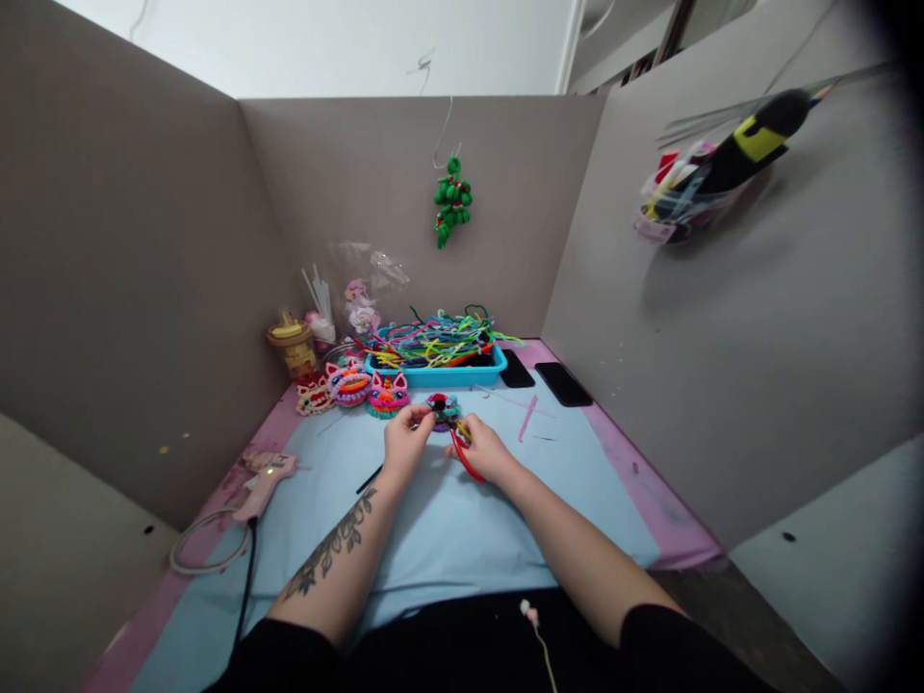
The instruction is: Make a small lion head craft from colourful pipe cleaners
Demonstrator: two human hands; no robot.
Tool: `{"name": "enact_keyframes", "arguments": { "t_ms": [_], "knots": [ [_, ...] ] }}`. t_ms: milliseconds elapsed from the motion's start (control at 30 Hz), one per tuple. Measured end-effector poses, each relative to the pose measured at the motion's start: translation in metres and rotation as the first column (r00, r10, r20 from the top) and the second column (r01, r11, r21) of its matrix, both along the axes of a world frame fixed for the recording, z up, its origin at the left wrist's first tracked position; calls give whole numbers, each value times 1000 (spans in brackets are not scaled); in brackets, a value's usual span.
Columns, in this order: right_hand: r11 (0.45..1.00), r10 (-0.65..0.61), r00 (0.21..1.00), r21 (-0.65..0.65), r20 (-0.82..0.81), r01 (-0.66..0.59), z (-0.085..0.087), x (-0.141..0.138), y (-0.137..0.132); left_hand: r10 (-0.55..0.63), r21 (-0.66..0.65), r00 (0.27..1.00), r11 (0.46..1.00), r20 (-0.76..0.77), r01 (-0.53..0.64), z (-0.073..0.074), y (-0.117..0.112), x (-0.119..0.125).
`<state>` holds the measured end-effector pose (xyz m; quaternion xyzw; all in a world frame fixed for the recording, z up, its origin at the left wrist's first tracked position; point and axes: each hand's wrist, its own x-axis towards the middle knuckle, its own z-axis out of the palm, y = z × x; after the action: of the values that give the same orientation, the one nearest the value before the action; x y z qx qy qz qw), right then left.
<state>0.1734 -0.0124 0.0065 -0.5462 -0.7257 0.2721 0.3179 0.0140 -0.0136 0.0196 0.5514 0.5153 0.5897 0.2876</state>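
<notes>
Both hands meet mid-desk, over the blue mat. Left hand pinches a small multicoloured pipe-cleaner piece, held just above the mat. Right hand is closed on a red pipe cleaner that loops down from the piece. Blue tray of pipe cleaners sits at the desk's far edge, with finished heads left of it. Two phones lie near the far right corner, and a glue gun by the left edge.

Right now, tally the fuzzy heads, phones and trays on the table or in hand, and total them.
Fuzzy heads: 4, counting the held head
Phones: 2
Trays: 1
Total: 7
</notes>
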Motion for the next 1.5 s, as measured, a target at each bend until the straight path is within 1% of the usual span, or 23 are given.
{"name": "enact_keyframes", "arguments": {
  "t_ms": [133, 400, 500, 567, 667, 800, 933, 1000, 1067, 1133, 1200, 1233, 1300, 1333, 1400, 1433, 1500],
  "knots": [
    [1000, -13, 1000, -21, -22, 13, 1, 1, 1, -50, -9, 998, 999, -25, 50, 0, -2, 3],
    [1000, -12, 1000, -23, -12, 12, 2, 3, 2, -81, -18, 995, 997, -56, 80, 1, -1, 2],
    [998, -3, 999, -64, -34, 1, 5, 3, 1, -74, -19, 993, 997, -88, 73, 1, -1, -1],
    [992, 20, 998, -122, -54, -26, 7, 2, -1, -86, -24, 983, 996, -162, 83, 2, -1, -7],
    [976, 62, 996, -203, -62, -74, 10, 1, -4, -116, -34, 948, 993, -296, 111, 3, 0, -19],
    [950, 105, 990, -284, -96, -128, 10, -2, -5, -108, -40, 915, 994, -389, 101, 5, -1, -29],
    [896, 128, 966, -392, -224, -210, 3, 1, -2, -156, -91, 895, 987, -419, 130, 9, -1, -32],
    [869, 141, 947, -421, -290, -258, -1, 5, 1, -183, -118, 895, 982, -408, 147, 10, 0, -35],
    [863, 113, 925, -426, -362, -272, -3, 10, 4, -194, -141, 897, 979, -397, 149, 10, 3, -40],
    [896, 49, 901, -380, -431, -231, -4, 14, 8, -200, -164, 893, 976, -403, 144, 8, 6, -44],
    [951, -8, 887, -278, -462, -137, -5, 17, 12, -220, -188, 881, 970, -418, 153, 4, 9, -45],
    [973, -29, 898, -220, -439, -76, -5, 19, 15, -234, -199, 873, 967, -427, 162, 2, 10, -45],
    [993, -94, 951, -93, -295, 69, -8, 23, 20, -268, -214, 853, 958, -447, 189, -2, 10, -42],
    [989, -145, 972, -25, -185, 142, -9, 27, 22, -285, -219, 842, 954, -458, 203, -3, 10, -40],
    [958, -268, 963, 109, 17, 264, -12, 36, 28, -308, -225, 817, 948, -487, 223, -5, 8, -35],
    [940, -321, 943, 147, 86, 306, -14, 42, 31, -315, -228, 805, 947, -502, 228, -5, 7, -33],
    [918, -392, 901, 151, 188, 368, -17, 53, 36, -321, -230, 786, 945, -528, 231, -6, 6, -30]
  ]
}}
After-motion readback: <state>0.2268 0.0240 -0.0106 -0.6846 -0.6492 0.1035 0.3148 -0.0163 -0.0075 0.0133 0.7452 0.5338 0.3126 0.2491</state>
